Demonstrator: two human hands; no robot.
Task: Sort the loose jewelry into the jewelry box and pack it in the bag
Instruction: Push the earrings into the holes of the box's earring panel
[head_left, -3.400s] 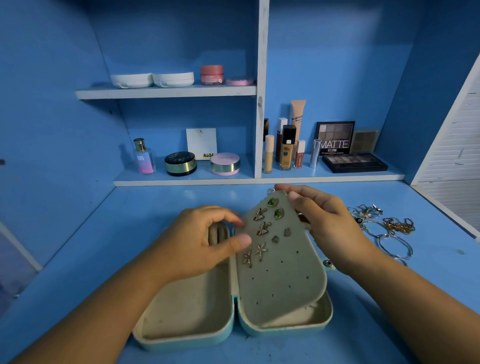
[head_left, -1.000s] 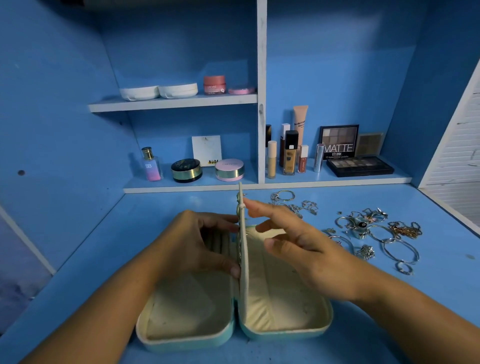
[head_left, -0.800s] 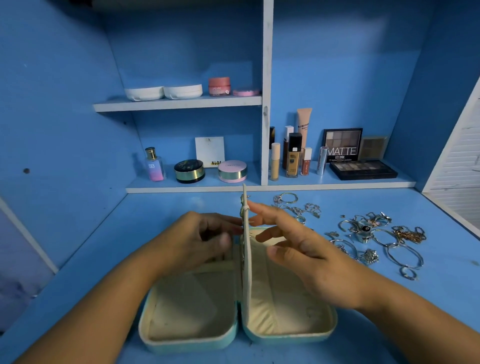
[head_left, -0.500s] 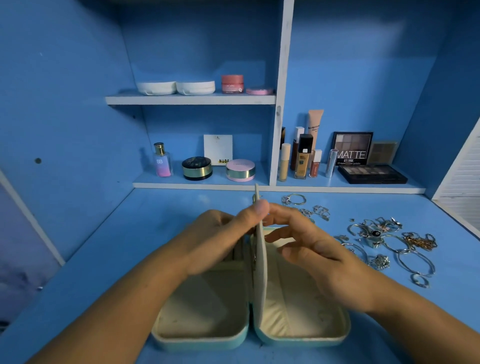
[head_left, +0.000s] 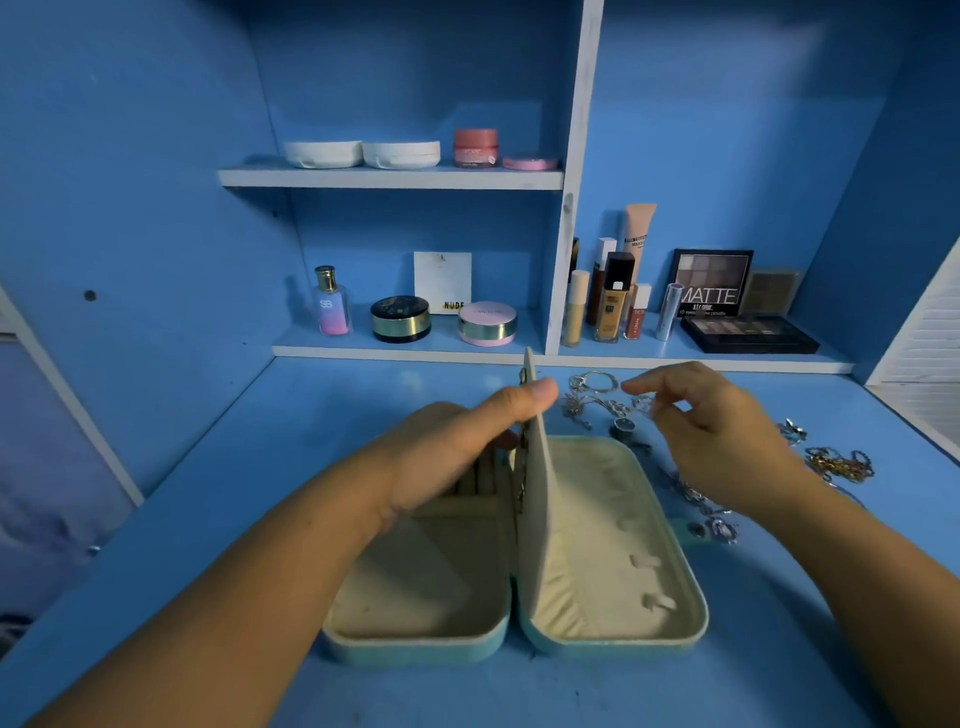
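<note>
Leaving the panel (head_left: 540, 493), the right hand (head_left: 722, 436) is hovering empty, fingers (head_left: 644, 385) relaxed, above the loose jewelry (head_left: 597, 395); the left hand (head_left: 452, 452) is pinching the panel upright.

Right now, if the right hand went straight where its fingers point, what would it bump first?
Probably the silver jewelry heap, just past the fingers of the right hand. Beyond that stands the upright flap, which the left hand pinches. Depth is unclear, so it might pass above the heap.

A home vanity: blue shelves (head_left: 389, 179) stocked with cosmetics (head_left: 613, 296).
</note>
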